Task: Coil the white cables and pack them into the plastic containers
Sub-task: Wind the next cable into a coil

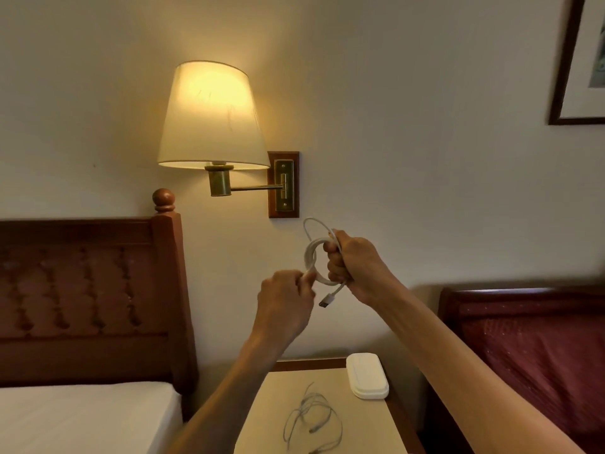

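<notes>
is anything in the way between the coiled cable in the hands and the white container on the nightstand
Nothing solid stands between them. The coiled cable is held in the air by the left hand and the right hand. The container sits below with its lid closed, so the lid itself bars entry. A loose cable lies beside it.

Both hands, right hand [355,267] and left hand [284,306], grip a coiled white cable [312,257].

Two bare forearms and hands, the left hand [284,301] and the right hand [352,267]. No sleeves, gloves, rings or watch show on either arm.
</notes>
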